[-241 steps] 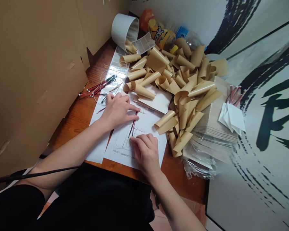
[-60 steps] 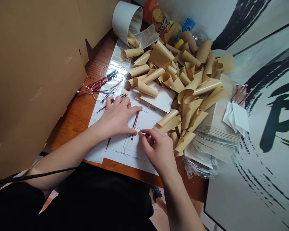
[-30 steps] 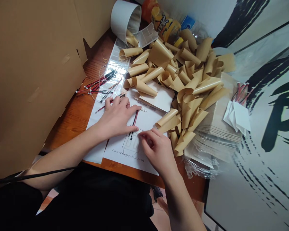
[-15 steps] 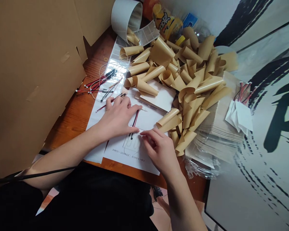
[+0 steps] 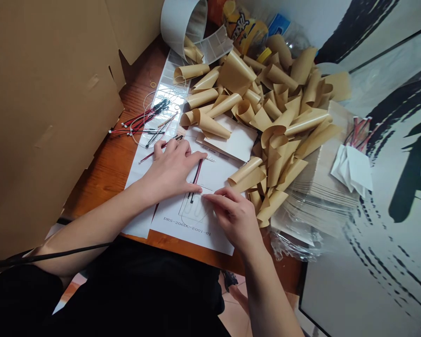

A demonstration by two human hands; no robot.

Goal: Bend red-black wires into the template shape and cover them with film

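Head cam here: one printed sheet [image 5: 196,241] labeled DRS-206DC-E001-01, with the left hand [image 5: 171,171] spread flat on it just beside a single red-and-black wire [image 5: 197,179]. The right hand [image 5: 231,217] is curled, fingertips near the wire's lower end; can't tell if they're pinching anything. Dozens of curled tan sheets [image 5: 266,107] are heaped alongside on the wooden worktop [image 5: 101,187].

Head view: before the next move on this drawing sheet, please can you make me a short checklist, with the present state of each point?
Red-and-black wire lying on the drawing sheet: ok.
Left hand flat on the sheet, beside the wire: ok.
Right hand fingertips holding something thin: cannot tell.
Curled tan paper kept off the wire: ok.
Spare wire bundle apart from both hands: ok.
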